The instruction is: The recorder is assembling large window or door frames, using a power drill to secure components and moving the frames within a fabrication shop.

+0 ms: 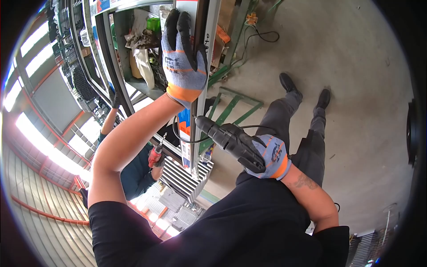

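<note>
My left hand (184, 73), in a grey and orange work glove with black fingertips, lies on a long silver and black metal frame profile (213, 26). Its fingers stretch out along the profile, and the thumb is spread over the edge. In my right hand (272, 155), gloved alike, is a black power drill (224, 138). The drill points left and slightly up, its tip close to the profile's edge just below my left hand; whether it touches, I cannot tell. Part of the right hand's grip is hidden behind the drill body.
Left of the profile, a grey bin (126, 26) holds a green roll (153, 24), a white cloth (143, 69) and dark scraps. A co-worker (135, 173) beyond the frame holds a red drill (154, 156). A green metal stand (242, 104), stacked profiles (187, 180) and a black cable (272, 32) are nearby.
</note>
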### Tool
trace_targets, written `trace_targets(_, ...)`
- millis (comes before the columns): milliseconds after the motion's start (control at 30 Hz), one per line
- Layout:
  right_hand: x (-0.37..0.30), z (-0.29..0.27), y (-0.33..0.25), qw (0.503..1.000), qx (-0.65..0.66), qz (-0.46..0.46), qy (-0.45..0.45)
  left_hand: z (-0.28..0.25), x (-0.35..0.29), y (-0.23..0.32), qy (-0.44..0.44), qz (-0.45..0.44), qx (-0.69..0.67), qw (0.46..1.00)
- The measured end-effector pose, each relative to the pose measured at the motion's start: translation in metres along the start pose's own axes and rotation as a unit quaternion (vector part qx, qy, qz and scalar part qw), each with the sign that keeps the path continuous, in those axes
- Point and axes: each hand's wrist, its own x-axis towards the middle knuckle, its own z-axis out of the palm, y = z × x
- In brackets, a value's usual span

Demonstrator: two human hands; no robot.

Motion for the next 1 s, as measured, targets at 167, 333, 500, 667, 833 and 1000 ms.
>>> trace_targets(167, -0.007, 0.007, 0.019, 0.998, -0.054, -0.012, -0.021, 0.002, 0.0, -0.001, 0.003, -0.016, -0.03, 0.999)
trace_targets(333, -0.002, 0.005, 0.008, 1.0, 0.003, 0.006, -0.019, 0.0, 0.0, -0.001, -0.002, -0.011, -0.001, 1.0)
trace_targets(500, -0.004, 0.007, 0.011, 0.999, 0.015, 0.012, -0.031, 0.0, 0.0, 0.002, 0.003, -0.006, -0.001, 1.0)
trace_targets(667, -0.008, 0.002, 0.009, 0.997, -0.044, 0.013, -0.058, -0.001, 0.0, 0.004, 0.005, 0.003, 0.0, 1.0)
trace_targets(833, -0.005, 0.002, 0.004, 0.998, -0.038, 0.029, -0.044, -0.006, 0.001, 0.015, 0.002, 0.029, 0.027, 0.999)
trace_targets(1000, 0.005, 0.002, 0.007, 0.999, -0.015, 0.02, -0.029, -0.01, 0.008, 0.033, -0.045, -0.097, 0.007, 0.994)
